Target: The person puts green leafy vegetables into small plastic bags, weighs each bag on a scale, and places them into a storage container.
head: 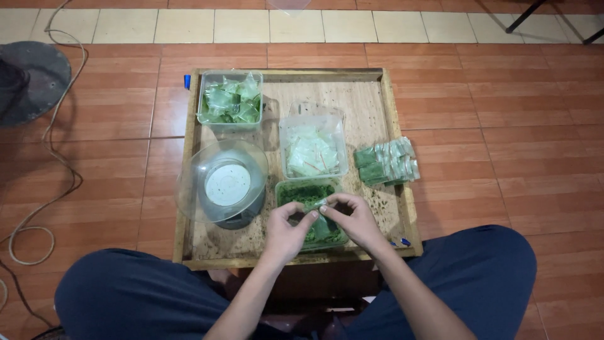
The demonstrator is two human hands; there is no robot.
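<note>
My left hand and my right hand meet over a clear tub of green crumbled leaf at the near middle of a low wooden tray. Both pinch a small clear bag with green leaf in it, held just above the tub. Behind the tub stands a clear tub of empty small bags. A row of filled small bags lies on the tray to the right.
A grey scale under a clear bowl stands at the left of the tray. Another clear tub with filled bags is at the back left. My legs in dark trousers frame the tray's near edge. A fan base and cord lie left.
</note>
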